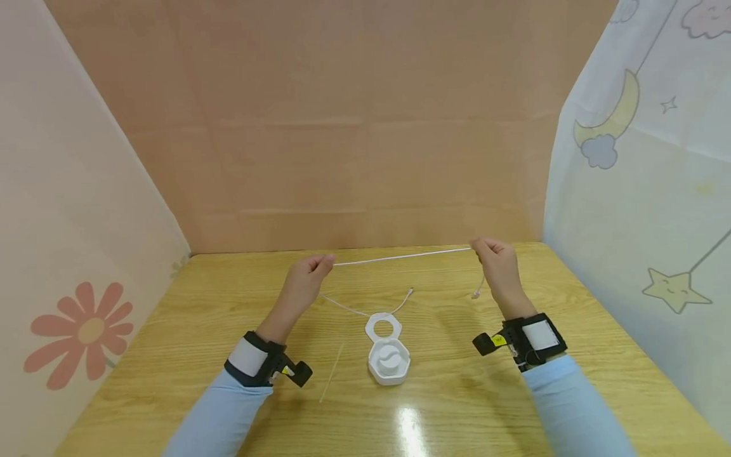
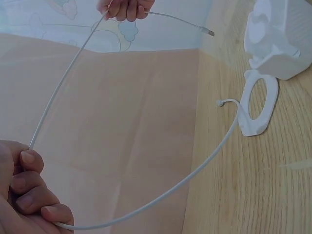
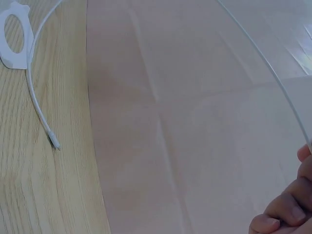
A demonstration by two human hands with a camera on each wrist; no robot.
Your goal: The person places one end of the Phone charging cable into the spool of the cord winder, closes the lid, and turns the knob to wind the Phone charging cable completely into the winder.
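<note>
Both hands up over the counter (image 1: 171, 355), thin white cable (image 1: 400, 256) stretched between them. Left hand (image 1: 305, 279) fingers (image 2: 29, 183) curled, pinching the cable near one end; the tail loops down from it to the counter, with its plug (image 1: 410, 291) by the white ring lid (image 1: 382, 327). Right hand (image 1: 499, 263) fingers (image 3: 287, 209) curled round the other part, short end with connector (image 1: 475, 294) dangling below it. The span between the hands is nearly straight in the head view, bowed in the wrist views.

White case (image 1: 389, 362) sits open on the counter between the forearms, lid touching its far side. Thin pale stick (image 1: 332, 371) lies left of the case.

Cable looks light, limp and smooth, likely to slip through a loose pinch; connectors are small and probably the fragile bit. Best held on the cord itself, just behind the plugs, not on them.
</note>
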